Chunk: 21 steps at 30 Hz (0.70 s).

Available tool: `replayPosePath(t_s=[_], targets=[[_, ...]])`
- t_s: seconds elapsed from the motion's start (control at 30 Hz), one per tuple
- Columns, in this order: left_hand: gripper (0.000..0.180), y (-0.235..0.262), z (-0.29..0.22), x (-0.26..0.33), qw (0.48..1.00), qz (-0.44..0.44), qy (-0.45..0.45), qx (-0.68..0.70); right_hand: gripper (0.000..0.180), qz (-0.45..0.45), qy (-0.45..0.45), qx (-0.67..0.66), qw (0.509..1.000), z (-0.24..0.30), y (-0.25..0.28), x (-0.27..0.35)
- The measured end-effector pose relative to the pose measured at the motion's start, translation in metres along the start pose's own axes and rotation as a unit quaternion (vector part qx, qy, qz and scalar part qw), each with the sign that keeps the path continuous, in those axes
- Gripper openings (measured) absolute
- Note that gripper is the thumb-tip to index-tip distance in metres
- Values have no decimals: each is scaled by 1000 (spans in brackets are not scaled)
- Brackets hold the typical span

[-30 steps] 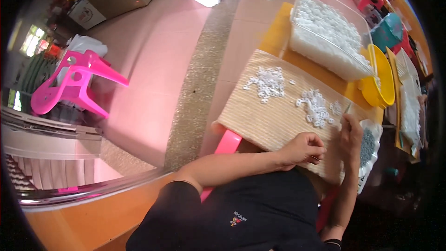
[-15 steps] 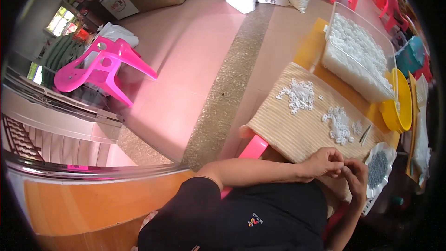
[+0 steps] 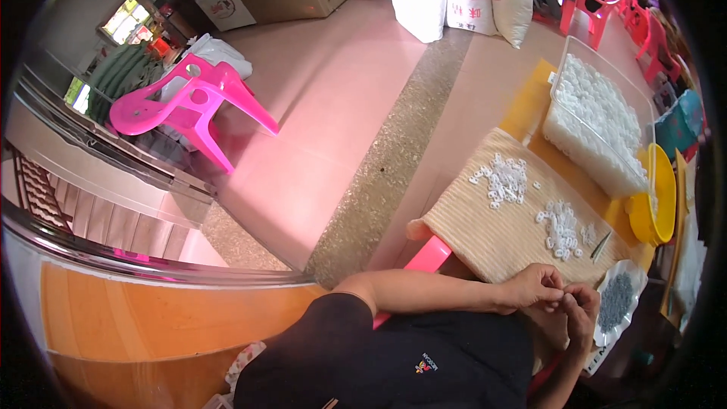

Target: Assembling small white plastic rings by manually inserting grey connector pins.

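both hands meet at the near edge of the mat (image 3: 485,231), fingertips pinched together on something too small to make out. left hand (image 3: 534,288) sits at about 10 o'clock from right hand (image 3: 581,310), tips touching. near white pile (image 3: 559,227) lies at 12 o'clock from the fingers, far pile (image 3: 503,180) at 11. tray of grey bits (image 3: 617,303) just beside right hand at 3 o'clock, so right is nearer. tweezers (image 3: 600,246) run roughly 1 to 7 o'clock

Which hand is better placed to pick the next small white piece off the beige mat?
Probably the right hand. It sits nearer the closer cluster of white pieces on the beige mat, while the left hand meets it fingertip to fingertip, seemingly pinching something too small to make out.
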<state>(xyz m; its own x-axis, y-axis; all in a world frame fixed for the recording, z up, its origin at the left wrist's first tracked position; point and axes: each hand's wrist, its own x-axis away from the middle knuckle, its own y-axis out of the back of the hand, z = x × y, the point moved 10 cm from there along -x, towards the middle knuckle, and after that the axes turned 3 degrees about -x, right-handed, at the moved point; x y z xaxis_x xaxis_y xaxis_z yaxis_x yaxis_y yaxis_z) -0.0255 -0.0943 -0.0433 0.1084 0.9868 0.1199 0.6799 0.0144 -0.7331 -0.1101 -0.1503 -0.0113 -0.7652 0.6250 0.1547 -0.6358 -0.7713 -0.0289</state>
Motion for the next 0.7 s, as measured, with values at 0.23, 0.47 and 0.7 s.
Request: replayPosePath(t_s=[0.23,0.47,0.7], targets=[[15,-7,10,1,999,17,48,5,15,-92,24,19,995,7,8,7],[16,8,9,5,997,-24,79,10,12,-81,5,40,996,28,-13,0],[16,1,-2,4,996,-27,69,-48,12,-46,48,73,995,11,9,8]])
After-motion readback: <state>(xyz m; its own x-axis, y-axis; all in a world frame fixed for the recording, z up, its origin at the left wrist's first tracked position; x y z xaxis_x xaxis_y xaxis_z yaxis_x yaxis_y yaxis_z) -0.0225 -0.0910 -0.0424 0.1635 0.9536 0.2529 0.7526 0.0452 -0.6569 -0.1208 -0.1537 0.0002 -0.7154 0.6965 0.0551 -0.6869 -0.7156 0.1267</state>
